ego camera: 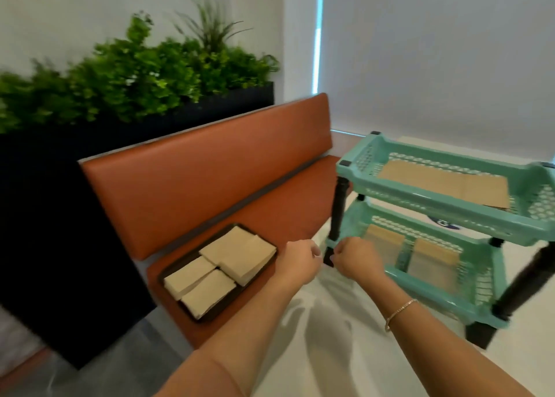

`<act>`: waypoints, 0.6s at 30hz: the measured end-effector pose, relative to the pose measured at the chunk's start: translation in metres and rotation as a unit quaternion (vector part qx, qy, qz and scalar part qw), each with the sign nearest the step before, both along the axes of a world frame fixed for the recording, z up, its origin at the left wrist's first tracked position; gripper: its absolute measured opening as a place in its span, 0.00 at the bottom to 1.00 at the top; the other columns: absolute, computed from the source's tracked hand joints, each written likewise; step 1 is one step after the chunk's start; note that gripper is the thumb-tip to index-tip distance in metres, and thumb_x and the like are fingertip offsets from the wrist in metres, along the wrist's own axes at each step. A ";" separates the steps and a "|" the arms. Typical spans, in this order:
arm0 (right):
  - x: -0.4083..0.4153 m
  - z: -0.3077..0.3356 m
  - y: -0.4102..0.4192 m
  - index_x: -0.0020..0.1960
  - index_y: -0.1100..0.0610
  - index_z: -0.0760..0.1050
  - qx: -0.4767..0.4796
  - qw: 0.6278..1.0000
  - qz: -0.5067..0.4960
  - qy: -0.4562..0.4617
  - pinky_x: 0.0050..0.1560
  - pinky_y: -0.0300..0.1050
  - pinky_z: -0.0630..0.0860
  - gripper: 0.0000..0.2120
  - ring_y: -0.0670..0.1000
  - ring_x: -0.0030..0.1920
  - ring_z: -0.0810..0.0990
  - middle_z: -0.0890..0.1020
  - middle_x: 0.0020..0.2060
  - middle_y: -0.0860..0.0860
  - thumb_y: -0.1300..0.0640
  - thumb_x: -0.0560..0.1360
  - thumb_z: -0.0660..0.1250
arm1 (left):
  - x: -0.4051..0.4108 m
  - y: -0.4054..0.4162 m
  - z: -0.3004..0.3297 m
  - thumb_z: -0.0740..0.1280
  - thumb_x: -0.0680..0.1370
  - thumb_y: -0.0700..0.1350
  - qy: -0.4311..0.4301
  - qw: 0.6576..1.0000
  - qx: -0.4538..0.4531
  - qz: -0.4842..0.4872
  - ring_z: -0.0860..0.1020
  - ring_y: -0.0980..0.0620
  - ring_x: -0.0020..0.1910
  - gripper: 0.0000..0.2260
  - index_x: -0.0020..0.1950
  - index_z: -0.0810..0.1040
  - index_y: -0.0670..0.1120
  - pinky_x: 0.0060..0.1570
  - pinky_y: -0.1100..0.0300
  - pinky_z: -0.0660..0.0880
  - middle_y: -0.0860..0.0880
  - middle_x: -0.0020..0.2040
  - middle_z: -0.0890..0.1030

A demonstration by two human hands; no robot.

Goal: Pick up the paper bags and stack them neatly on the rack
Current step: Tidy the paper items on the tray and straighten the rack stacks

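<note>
White tabletop (pixel 324 336) spreads under your forearms, and both your hands hover above its far edge with fingers curled into loose fists, holding nothing. Your left hand (pixel 298 260) sits just beside the dark tray (pixel 210 314) on the orange bench seat (pixel 270 216), where four stacks of paper bags (pixel 220 269) lie flat. Your right hand (pixel 357 257), a thin bracelet (pixel 401 312) on its wrist, is at the near corner of the teal rack (pixel 435 291), whose lower shelf holds two bag piles and upper shelf one flat bag (pixel 444 183). Beyond, a black planter (pixel 60 186) of green foliage backs the bench.
</note>
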State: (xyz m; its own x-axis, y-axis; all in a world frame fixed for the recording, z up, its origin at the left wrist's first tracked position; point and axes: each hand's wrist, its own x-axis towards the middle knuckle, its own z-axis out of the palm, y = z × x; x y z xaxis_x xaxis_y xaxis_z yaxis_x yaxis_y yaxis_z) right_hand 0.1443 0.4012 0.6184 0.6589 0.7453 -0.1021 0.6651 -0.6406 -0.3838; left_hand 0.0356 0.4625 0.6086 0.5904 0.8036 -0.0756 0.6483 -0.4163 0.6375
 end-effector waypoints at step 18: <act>-0.090 -0.075 0.155 0.55 0.54 0.77 -0.068 0.973 0.189 0.114 0.48 0.41 0.73 0.10 0.53 0.54 0.78 0.79 0.54 0.53 0.57 0.75 0.63 | -0.163 0.172 -0.116 0.62 0.79 0.47 0.210 0.957 -0.117 0.160 0.74 0.45 0.61 0.15 0.63 0.73 0.42 0.56 0.58 0.72 0.43 0.63 0.75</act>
